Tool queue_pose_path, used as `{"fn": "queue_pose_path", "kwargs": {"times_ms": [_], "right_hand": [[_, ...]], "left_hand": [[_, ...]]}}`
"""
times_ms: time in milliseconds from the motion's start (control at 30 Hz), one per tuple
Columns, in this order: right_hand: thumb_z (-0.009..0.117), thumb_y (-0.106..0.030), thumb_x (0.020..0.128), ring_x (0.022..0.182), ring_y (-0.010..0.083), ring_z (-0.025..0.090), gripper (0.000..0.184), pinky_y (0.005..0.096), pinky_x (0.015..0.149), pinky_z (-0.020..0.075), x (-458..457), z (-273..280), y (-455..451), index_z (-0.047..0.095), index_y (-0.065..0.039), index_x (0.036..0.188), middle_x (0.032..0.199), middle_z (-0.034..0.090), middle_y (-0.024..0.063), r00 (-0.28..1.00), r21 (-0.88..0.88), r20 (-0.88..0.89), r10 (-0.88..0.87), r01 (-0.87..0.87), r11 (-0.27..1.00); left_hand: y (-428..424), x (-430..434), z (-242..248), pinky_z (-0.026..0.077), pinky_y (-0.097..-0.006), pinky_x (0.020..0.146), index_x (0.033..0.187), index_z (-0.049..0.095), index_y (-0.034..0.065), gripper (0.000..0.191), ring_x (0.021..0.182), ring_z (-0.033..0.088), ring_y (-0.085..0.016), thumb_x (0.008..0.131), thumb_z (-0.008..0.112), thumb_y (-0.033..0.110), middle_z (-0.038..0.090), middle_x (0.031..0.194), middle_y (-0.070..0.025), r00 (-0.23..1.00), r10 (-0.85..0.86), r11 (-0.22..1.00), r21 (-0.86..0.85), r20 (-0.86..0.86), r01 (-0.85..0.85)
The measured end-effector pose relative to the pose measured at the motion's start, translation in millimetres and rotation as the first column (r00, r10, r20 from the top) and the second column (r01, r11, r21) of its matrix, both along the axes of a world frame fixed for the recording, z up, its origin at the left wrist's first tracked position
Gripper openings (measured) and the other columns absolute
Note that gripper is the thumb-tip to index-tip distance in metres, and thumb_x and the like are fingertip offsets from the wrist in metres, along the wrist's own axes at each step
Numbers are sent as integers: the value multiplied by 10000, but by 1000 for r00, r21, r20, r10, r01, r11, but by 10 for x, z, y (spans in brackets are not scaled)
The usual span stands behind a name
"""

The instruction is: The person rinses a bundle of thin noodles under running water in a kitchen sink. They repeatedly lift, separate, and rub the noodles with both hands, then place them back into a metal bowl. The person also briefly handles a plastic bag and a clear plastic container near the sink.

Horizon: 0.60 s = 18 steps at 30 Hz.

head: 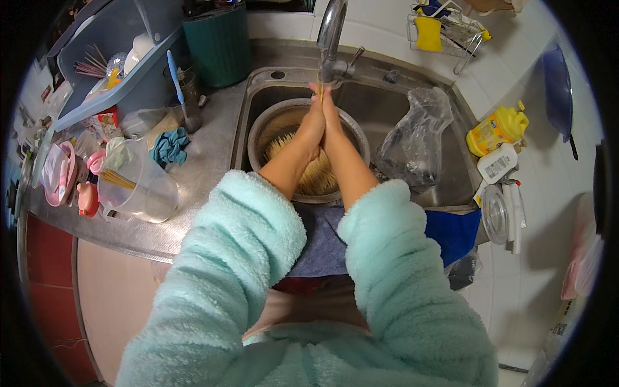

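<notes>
My left hand (313,121) and my right hand (331,118) are pressed palm to palm around a few thin wooden skewers, whose tips show between the fingers. They are held under the chrome faucet (330,34), where water appears to run onto them. Below my wrists, a round metal basin (256,140) stands in the steel sink (367,104). Many wooden skewers (312,179) lie in the basin, partly hidden by my forearms.
A clear plastic bag (416,140) lies in the sink's right part. Left on the counter stand a clear plastic pitcher (150,188) holding skewers, a teal cloth (170,146) and a green bin (217,48). Yellow bottle (495,130) stands right; blue cloths hang over the front edge.
</notes>
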State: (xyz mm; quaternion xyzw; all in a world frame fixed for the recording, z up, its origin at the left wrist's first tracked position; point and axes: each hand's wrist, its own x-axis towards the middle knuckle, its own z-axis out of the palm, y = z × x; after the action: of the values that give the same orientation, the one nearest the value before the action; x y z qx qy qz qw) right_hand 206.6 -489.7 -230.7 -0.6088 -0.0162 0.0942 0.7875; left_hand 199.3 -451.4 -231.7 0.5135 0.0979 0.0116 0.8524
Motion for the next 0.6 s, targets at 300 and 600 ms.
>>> {"fn": "queue_pose_path", "kwargs": {"times_ms": [300, 600], "right_hand": [[260, -670, 959, 1176, 217, 434, 682, 388, 1014, 360, 63, -15, -126, 489, -195, 1392, 1409, 424, 64, 980, 168, 35, 194, -197, 966], [433, -687, 903, 1126, 203, 517, 785, 333, 987, 408, 20, -46, -51, 440, -58, 1373, 1273, 540, 87, 955, 314, 155, 253, -290, 904]], "left_hand": [[100, 87, -59, 369, -415, 1019, 1402, 446, 68, 695, 1211, 485, -297, 976, 333, 606, 513, 1344, -177, 999, -10, 999, -52, -39, 8], [-110, -66, 218, 343, -374, 1053, 1447, 383, 39, 724, 1267, 452, -296, 994, 265, 591, 476, 1382, -195, 933, 360, 931, 73, -12, -359]]}}
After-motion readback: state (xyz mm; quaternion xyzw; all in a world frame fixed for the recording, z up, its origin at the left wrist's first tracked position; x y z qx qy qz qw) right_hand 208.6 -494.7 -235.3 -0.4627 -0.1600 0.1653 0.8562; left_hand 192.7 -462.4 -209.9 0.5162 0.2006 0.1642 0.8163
